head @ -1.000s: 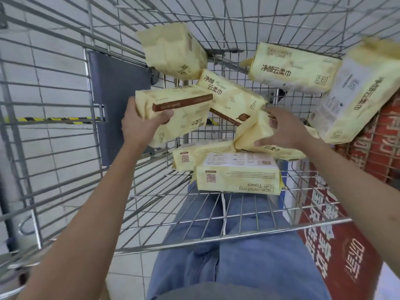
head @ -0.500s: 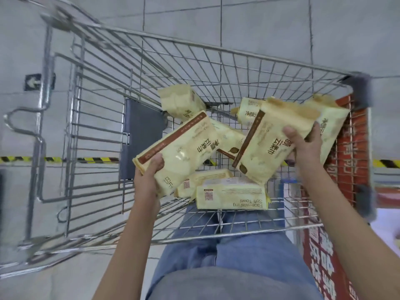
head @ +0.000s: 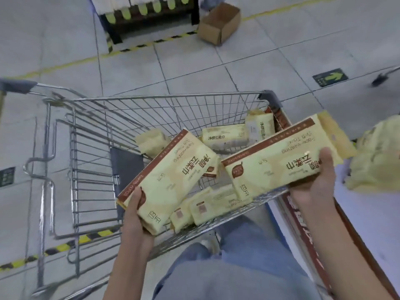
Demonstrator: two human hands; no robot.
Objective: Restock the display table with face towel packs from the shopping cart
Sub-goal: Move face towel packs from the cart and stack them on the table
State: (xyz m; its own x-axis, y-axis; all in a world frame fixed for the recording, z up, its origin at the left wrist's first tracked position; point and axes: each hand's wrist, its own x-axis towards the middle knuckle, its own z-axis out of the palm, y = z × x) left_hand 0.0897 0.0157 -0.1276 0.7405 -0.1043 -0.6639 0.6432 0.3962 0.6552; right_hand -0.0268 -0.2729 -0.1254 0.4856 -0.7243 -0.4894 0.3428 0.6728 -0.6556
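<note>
A pale-yellow plastic face towel pack (head: 171, 176) is gripped by the left hand (head: 134, 215), a second pack (head: 277, 163) by the right hand (head: 317, 182). Both are held above the silver wire shopping cart (head: 91, 148), seemingly for transfer to the white bench (head: 372, 219) beside the right hand.

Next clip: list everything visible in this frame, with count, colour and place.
Cart: one, silver wire, centre-left.
Loose towel packs: at least five, pale yellow, inside cart.
Held towel packs: two, yellow with brown stripe, above cart.
Display table: one, white top, red edge, right.
Blurred pack: one, yellow, on table.
Cardboard box: one, brown, floor, top.
Arrow sticker: one, green, floor, upper right.
Hands: two, left hand and right hand each gripping one pack.
</note>
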